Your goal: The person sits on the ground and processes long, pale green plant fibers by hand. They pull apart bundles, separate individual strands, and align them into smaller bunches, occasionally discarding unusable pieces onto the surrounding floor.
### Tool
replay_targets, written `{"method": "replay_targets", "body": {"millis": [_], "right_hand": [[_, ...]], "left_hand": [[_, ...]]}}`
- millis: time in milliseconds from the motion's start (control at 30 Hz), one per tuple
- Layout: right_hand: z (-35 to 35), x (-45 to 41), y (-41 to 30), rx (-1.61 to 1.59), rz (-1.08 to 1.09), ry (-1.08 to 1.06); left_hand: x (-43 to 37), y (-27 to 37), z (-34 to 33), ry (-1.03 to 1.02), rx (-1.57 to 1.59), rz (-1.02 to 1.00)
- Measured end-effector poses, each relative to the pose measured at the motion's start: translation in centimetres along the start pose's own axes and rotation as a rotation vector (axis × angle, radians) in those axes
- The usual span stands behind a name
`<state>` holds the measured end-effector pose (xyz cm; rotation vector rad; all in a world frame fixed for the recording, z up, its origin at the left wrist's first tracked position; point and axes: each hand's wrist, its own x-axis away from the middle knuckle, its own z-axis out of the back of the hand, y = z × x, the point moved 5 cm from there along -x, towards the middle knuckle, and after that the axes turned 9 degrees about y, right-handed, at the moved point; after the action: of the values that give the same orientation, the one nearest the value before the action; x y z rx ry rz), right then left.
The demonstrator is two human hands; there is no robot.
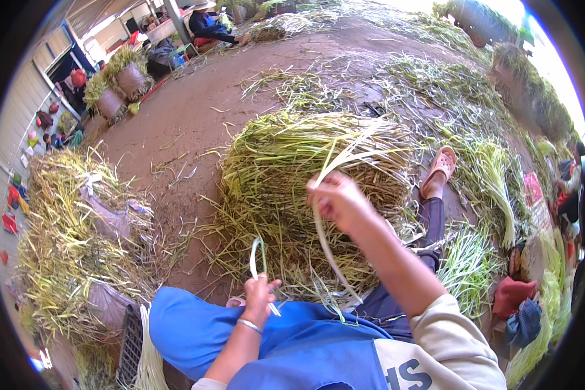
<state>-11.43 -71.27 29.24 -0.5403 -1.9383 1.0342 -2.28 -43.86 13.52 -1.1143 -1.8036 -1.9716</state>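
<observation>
My right hand is raised over the large heap of green and straw-coloured stalks between my legs. Its fingers are closed on a long pale plant stalk, whose leaves fan out above the fist and whose pale end hangs down towards my lap. Lower and to the left, over the blue apron, my left hand grips a short bent stem, pale on one side and green on the other. A silvery bangle circles the left wrist. The hands are apart.
Bundled stalks stand at left, near a dark plastic crate and peeled white stems. Loose greens lie beside my right leg and its pink clog. A person sits far back; another is at the right edge.
</observation>
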Motion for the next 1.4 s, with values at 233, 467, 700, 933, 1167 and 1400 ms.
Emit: {"method": "replay_targets", "body": {"millis": [233, 467, 700, 933, 1167, 1400], "right_hand": [[0.1, -2.0, 15.0, -0.233, -0.163, 0.092], [0.9, -2.4, 15.1, -0.393, -0.116, 0.069], [1.8, -1.8, 14.5, -0.432, -0.100, -0.010], [3.8, -2.1, 15.9, -0.662, -0.245, -0.160], [6.1, -3.5, 15.1, -0.845, -0.369, -0.153], [6.6, -4.4, 13.1, -0.799, -0.258, -0.281]], "left_hand": [[8.1, -0.8, -4.3, -0.619, 0.193, 0.299], [7.8, 1.0, -4.6, -0.492, 0.425, 0.362], [9.8, 4.0, -4.1, -0.633, 0.676, 0.654], [12.8, 3.6, -2.0, -0.657, 0.600, 0.819], [13.9, 1.9, -1.5, -0.633, 0.598, 0.864], [13.9, 1.7, -1.7, -0.650, 0.558, 0.863]]}}
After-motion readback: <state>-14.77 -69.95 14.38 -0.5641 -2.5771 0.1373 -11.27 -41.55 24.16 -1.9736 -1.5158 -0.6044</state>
